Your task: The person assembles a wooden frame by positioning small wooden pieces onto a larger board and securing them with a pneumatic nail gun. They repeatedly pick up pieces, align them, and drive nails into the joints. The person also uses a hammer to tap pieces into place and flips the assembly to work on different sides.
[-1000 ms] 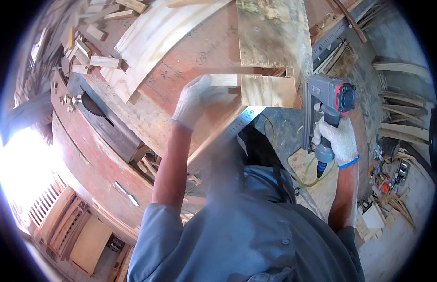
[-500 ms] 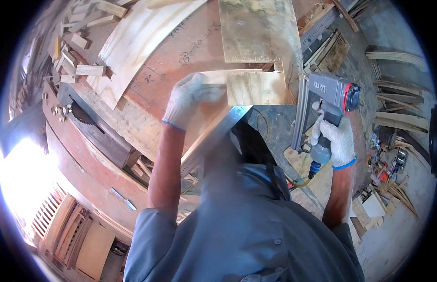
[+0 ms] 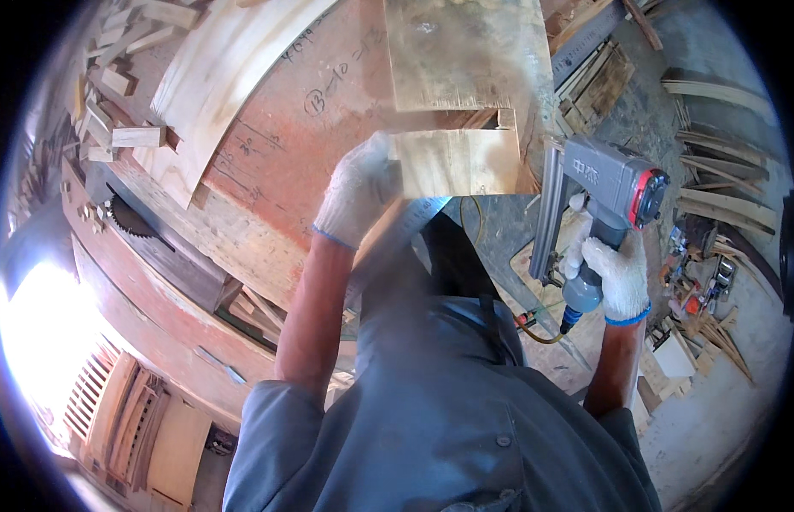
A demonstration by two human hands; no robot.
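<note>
My left hand (image 3: 356, 192), in a white knit glove, is closed round the left end of a short pale wooden board (image 3: 455, 164) at the workbench edge. The thumb side lies against the board's end, and part of the fingers is hidden. Behind it lies a wide plywood panel (image 3: 465, 55), with a gap between the two and a small wood block (image 3: 505, 119) at the gap's right end. Gloved too, my right hand (image 3: 617, 271) grips the handle of a grey nail gun (image 3: 598, 175), held upright right of the board and apart from it. A hose fitting shows below its handle.
Reddish workbench (image 3: 286, 162) bears pencil marks and a curved plywood sheet (image 3: 230, 64). Several wood offcuts (image 3: 139, 136) lie at far left, near a toothed saw blade (image 3: 134, 220). Wood strips (image 3: 726, 209) and scattered tools (image 3: 700, 286) lie on the floor at right.
My left hand has moved right, up to the short board's left end; the strip seen there before is now mostly hidden. The nail gun stays in my right hand, tilted slightly more.
</note>
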